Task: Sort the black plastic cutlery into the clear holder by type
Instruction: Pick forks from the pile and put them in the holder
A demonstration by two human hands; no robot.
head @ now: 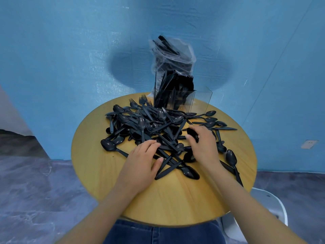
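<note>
Sitting at the far edge of the round table (98, 173), the holder (182, 99) already has forks and knives standing upright in its left compartments, while its right compartment looks empty. Between it and the person lies the pile (158, 131) of loose spoons, forks and knives, handles crossing every way. The right hand (202, 147) is over the pile's right side, its fingers curled round what appears to be a bunch of spoons (192, 135), the bowls showing dark past the thumb. The left hand (142, 161) rests on the near side of the pile, fingers fairly straight and slightly spread, pressing on knife handles rather than gripping one. The coming move seems to turn on the right hand: it is the nearer one to the empty compartment, which lies straight ahead of it and slightly left, well apart. The held spoons look to lie across the palm, so they would need tipping upright, probably handles down, before they drop in. A bag (173, 55) of more cutlery stands behind the holder.
</note>
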